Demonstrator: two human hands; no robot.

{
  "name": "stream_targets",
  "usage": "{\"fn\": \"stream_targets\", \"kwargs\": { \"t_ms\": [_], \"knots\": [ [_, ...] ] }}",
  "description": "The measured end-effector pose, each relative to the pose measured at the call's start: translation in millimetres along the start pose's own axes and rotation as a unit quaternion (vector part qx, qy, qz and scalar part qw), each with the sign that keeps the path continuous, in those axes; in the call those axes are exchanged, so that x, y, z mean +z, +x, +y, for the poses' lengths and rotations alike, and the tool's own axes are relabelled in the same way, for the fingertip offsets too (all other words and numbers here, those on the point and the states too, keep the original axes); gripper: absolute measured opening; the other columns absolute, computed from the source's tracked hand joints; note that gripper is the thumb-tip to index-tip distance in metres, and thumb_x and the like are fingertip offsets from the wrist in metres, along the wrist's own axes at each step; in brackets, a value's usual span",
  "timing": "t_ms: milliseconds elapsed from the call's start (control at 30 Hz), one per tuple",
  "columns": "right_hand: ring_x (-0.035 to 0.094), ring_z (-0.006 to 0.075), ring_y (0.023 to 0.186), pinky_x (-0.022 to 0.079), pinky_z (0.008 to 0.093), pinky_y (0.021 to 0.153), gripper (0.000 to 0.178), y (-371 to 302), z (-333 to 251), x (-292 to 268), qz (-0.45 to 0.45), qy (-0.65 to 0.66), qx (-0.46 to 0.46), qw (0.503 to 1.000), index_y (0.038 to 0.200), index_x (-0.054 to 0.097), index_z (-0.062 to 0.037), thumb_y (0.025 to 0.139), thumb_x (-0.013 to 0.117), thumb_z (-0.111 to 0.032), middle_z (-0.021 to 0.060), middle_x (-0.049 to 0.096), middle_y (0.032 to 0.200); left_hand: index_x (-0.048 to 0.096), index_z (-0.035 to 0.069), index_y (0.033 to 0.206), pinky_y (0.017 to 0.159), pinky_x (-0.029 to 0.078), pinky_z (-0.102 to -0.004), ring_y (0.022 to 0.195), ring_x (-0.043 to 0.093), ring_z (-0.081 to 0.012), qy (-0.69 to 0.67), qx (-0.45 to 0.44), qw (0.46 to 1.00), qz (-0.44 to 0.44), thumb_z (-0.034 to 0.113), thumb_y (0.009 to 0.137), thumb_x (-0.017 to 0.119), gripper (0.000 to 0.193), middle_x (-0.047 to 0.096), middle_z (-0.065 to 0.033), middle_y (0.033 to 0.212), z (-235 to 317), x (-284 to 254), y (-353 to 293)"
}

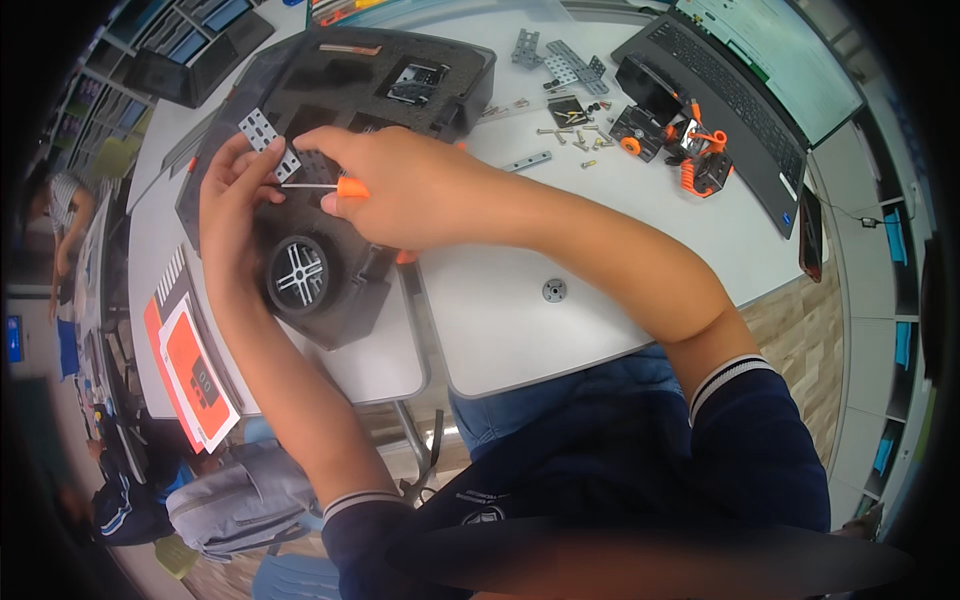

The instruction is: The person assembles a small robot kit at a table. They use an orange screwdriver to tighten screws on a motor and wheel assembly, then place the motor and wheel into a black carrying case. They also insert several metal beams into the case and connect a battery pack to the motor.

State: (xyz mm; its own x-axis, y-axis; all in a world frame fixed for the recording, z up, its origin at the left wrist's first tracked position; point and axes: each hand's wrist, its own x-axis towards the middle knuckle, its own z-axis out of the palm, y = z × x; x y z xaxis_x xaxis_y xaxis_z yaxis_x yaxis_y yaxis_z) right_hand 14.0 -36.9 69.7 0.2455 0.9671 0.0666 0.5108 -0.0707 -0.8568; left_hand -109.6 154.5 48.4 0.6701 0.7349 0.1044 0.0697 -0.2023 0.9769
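My left hand (228, 192) pinches a grey perforated metal bracket (258, 130) between thumb and fingers, over the black foam-lined case (455, 75). In my right hand (400, 185) is a screwdriver (352, 187) with an orange handle. Its thin shaft points left, and the tip lies by the lower end of the bracket and my left fingers. Whether the tip touches a screw is too small to tell. Below the hands, a black wheel (299, 274) with silver spokes rests in the near part of the case.
Right of the case lie loose screws (580, 140), a narrow metal strip (527, 161), grey brackets (575, 68) and black-and-orange motor parts (690, 150). A round grey hub (554, 290) sits nearer. Further right are a laptop (720, 100) and a phone (811, 240); orange-and-white booklets (195, 370) lie left.
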Motion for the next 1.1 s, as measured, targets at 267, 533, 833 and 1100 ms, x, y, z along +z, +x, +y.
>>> {"fn": "stream_targets", "kwargs": {
  "t_ms": [267,533,833,1100],
  "knots": [
    [0.072,0.0347,0.084,0.054,0.043,0.073,0.058,3,6,-2,-0.031,0.04,-0.014,0.999,0.145,0.046,0.0001,0.091,0.06,-0.016,0.0211,0.072,0.089,0.054,0.008,0.136,0.068,0.044,-0.0205,0.077,0.057,-0.0061,0.06,0.066,0.996,0.029,0.013,0.09,0.071,0.05,0.068,-0.0013,0.093,8,7,-7],
    [0.072,0.0342,0.082,0.054,0.0425,0.07,0.057,5,10,-2,-0.031,0.021,-0.015,0.999,0.144,0.048,-0.0041,0.09,0.061,-0.017,0.02,0.071,0.085,0.072,0.007,0.107,0.072,0.045,-0.0226,0.088,0.06,-0.0063,0.074,0.109,0.988,-0.082,0.011,0.097,0.062,0.014,0.068,0.0021,0.1,1,3,-5],
    [0.07,0.0325,0.078,0.053,0.0425,0.068,0.054,4,10,-8,-0.04,0.032,-0.003,0.999,0.143,0.052,-0.0145,0.09,0.062,-0.018,0.0163,0.071,0.083,0.07,0.004,0.112,0.073,0.046,-0.0234,0.093,0.06,-0.0073,0.08,0.096,0.984,-0.124,0.022,0.104,0.057,0.023,0.068,0.0016,0.101,-11,-3,1],
    [0.067,0.0198,0.081,0.054,0.0356,0.076,0.051,11,25,-9,-0.029,0.031,-0.079,0.996,0.146,0.052,-0.0181,0.096,0.062,-0.017,0.0134,0.069,0.098,0.069,0.003,0.11,0.077,0.042,-0.023,0.09,0.057,-0.0066,0.118,0.131,0.973,-0.151,0.024,0.099,0.067,0.024,0.067,0.0023,0.098,-12,-6,3]
  ]
}}
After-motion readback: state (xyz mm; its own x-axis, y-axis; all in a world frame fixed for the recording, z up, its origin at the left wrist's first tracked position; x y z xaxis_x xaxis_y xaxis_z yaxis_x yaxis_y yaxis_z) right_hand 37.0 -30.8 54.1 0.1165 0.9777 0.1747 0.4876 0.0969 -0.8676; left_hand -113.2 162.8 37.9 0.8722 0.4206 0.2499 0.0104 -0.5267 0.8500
